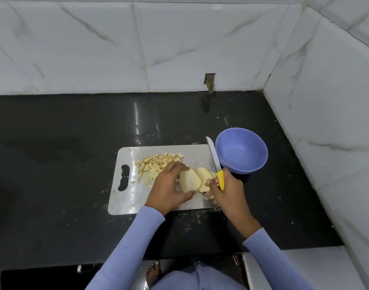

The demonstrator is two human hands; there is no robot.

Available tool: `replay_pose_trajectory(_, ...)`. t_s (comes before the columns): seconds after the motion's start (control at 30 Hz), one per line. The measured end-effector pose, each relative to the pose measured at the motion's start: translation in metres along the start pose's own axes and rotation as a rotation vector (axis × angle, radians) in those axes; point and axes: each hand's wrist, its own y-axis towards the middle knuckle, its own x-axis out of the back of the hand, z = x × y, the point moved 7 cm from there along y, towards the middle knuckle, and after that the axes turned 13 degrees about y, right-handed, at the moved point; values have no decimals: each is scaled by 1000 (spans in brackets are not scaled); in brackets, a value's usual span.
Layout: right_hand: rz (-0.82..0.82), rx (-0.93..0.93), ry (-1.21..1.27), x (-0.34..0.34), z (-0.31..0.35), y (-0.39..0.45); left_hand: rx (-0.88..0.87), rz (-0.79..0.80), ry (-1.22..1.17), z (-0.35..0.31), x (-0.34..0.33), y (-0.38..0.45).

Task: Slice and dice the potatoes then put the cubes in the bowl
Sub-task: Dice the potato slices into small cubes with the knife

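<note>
A black stone counter (53, 185) fills a corner walled with white marble tiles (74, 49). Taking the grey cutting board (125, 197) as the landmark, bare counter lies between its near long edge and the counter's front edge. On the board's near right part, the left hand (169, 189) curls around a peeled potato slice (190, 182), thumb under it and fingers over its top. Just right of that, the right hand (225, 191) grips the yellow handle of a knife (214, 158), and its fingertips touch more potato slices (204, 177) leaning against the first. The blade runs away from the person along the board's right edge, its tip reaching past the far edge. On the board's middle and left part, beside the handle slot, lies a heap of potato cubes (156, 164). A purple bowl (241, 150) stands on the counter just right of the board's far right corner, close beside the blade. Left of the board and beyond it to the wall, broad dark counter stretches open.
</note>
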Motion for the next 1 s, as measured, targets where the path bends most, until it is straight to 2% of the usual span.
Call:
replay_pose_trajectory(0.17,189,80,-84,-44,15,-12,157,14,79,41,32,-34)
replay_pose_trajectory(0.43,374,218,-234,-105,24,-30,383,28,148,100,58,-83)
replay_pose_trajectory(0.63,418,213,-335,-118,21,-33,425,67,176,111,51,-92)
replay_pose_trajectory(1.0,535,208,-662,-153,36,-39,311,97,293,107,37,-97)
